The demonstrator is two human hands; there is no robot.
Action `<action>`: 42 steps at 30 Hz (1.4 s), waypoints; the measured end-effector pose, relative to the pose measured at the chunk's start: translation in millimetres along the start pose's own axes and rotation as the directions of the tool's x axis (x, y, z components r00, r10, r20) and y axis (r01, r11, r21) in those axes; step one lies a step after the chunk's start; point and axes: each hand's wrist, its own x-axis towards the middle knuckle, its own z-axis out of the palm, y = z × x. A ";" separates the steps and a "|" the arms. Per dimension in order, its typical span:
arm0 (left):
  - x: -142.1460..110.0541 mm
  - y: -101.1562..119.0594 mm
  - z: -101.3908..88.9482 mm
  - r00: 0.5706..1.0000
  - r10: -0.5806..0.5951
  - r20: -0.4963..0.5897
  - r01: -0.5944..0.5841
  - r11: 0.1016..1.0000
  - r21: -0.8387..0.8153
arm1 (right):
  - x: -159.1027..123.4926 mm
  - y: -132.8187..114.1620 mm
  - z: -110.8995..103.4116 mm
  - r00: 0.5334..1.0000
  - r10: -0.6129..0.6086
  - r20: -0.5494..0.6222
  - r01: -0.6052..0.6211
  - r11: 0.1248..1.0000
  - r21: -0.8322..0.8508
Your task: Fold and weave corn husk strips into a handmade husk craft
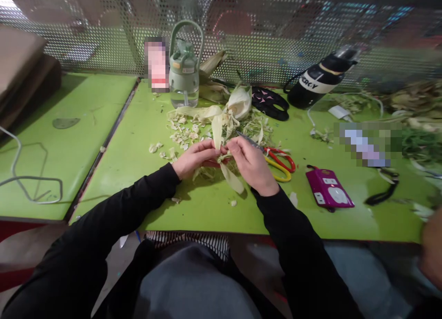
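Nearest, one left hand [196,159] and one right hand [251,165], fingers pinched together on a pale yellow-green, strap-like husk piece [217,131], held above the lime-green, flat-topped bench [165,213]. Just right of the right hand, one pair of scissors with red and yellow loop handles [278,175]; beyond the hands, heaped pale husk scraps [188,132], then one translucent, sage-green bottle with looped handle [184,77].
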 end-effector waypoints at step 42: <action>-0.9 4.2 3.6 0.987 0.119 0.105 -0.145 0.944 0.298 | -2.9 2.1 -3.0 0.957 0.258 0.131 -0.278 0.946 0.166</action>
